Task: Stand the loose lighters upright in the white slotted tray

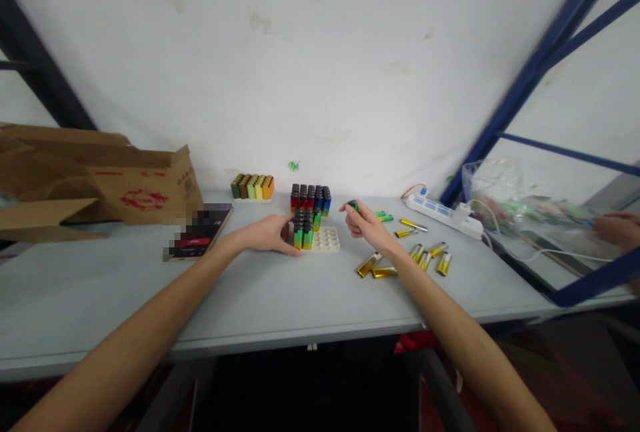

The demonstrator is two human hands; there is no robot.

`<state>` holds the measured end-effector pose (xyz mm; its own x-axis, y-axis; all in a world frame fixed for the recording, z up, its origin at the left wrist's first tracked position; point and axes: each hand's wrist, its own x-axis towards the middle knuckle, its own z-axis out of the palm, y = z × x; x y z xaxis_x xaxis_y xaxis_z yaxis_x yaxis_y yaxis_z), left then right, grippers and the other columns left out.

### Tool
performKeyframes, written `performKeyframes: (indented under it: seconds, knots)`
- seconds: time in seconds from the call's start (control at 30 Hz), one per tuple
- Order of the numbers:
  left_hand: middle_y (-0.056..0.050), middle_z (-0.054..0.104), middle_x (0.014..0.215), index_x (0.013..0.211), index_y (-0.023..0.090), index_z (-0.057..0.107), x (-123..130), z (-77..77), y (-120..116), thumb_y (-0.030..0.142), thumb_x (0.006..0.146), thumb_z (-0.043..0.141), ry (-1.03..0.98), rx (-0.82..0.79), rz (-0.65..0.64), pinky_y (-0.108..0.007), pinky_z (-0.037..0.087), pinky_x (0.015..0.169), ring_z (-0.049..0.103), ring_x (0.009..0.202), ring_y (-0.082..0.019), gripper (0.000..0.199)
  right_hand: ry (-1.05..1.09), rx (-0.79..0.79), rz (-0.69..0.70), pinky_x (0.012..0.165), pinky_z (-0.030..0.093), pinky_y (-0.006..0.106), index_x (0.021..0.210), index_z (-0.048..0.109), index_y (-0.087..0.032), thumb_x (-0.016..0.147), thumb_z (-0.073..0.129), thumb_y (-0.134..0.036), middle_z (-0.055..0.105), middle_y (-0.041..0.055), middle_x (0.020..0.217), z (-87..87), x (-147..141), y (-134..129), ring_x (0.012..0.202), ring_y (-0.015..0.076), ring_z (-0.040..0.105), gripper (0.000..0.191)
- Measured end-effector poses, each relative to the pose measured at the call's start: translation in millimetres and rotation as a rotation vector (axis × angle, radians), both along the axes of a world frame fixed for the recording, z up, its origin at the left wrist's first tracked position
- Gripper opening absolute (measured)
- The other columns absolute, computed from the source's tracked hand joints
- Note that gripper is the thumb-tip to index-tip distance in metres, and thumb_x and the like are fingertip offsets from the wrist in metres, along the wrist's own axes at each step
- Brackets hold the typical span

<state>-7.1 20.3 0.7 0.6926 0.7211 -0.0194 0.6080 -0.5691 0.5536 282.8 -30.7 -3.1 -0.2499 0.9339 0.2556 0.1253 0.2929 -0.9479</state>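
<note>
Right hand point(364, 222) curled round one green lighter point(353, 205), right of tray point(327, 241). Left hand point(274, 232) half open beside standing lighters point(303, 237); contact unclear. Lighter likely light, rigid, slick; grip mid-body.

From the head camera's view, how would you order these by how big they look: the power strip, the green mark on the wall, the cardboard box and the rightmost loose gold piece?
1. cardboard box
2. power strip
3. rightmost loose gold piece
4. green mark
</note>
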Motion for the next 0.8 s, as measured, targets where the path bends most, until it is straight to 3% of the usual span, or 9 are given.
performKeyframes:
  seconds: [0.13, 0.27, 0.4, 0.63, 0.8]
  knots:
    - [0.002, 0.065, 0.077, 0.113, 0.019, 0.059, 0.2, -1.7, 1.0, 0.063, 0.063, 0.080, -0.023, 0.014, -0.013, -0.028, 0.041, 0.062, 0.060, 0.068, -0.019, 0.070, -0.137, 0.114, -0.173, 0.051, 0.030, 0.025, 0.069, 0.047, -0.021, 0.093, 0.048, -0.067, 0.038, -0.0057, 0.059, -5.4, -8.9, -1.1, 0.053, 0.0104, 0.036, 0.052]
    - [0.002, 0.065, 0.078, 0.111, 0.019, 0.059, -0.1, -3.2, 3.0, 0.063, 0.063, 0.081, -0.011, 0.019, -0.018, -0.028, 0.042, 0.062, 0.060, 0.069, -0.019, 0.069, -0.262, 0.227, -0.330, 0.054, 0.028, 0.027, 0.057, 0.041, -0.022, 0.093, 0.048, -0.060, 0.037, -0.0047, 0.053, -12.2, -13.8, -0.1, 0.054, 0.0115, 0.036, 0.053]
    - [0.001, 0.066, 0.079, 0.111, 0.020, 0.058, 0.0, -1.7, 2.0, 0.064, 0.063, 0.080, -0.013, 0.009, -0.022, -0.027, 0.043, 0.063, 0.061, 0.070, -0.019, 0.069, -0.314, 0.259, -0.419, 0.056, 0.027, 0.028, 0.058, 0.041, -0.022, 0.091, 0.047, -0.050, 0.038, -0.0043, 0.054, -13.8, -16.3, 0.9, 0.055, 0.0125, 0.038, 0.043]
    - [0.001, 0.065, 0.079, 0.108, 0.020, 0.057, 0.2, 1.6, -0.9, 0.068, 0.063, 0.078, 0.006, 0.024, -0.016, -0.027, 0.042, 0.061, 0.061, 0.070, -0.019, 0.068, -0.344, 0.244, -0.408, 0.057, 0.030, 0.027, 0.060, 0.039, -0.022, 0.092, 0.045, -0.049, 0.040, -0.0040, 0.056, -11.5, -15.6, -1.0, 0.056, 0.0126, 0.039, 0.043]
    - [0.001, 0.065, 0.079, 0.111, 0.019, 0.057, 0.9, 2.5, -1.4, 0.066, 0.063, 0.078, 0.004, 0.014, -0.022, -0.029, 0.042, 0.063, 0.061, 0.070, -0.020, 0.070, -0.210, 0.200, -0.301, 0.056, 0.039, 0.023, 0.092, 0.052, -0.023, 0.094, 0.049, -0.063, 0.049, -0.0059, 0.066, -10.2, -14.6, -0.3, 0.058, 0.0118, 0.046, 0.040]
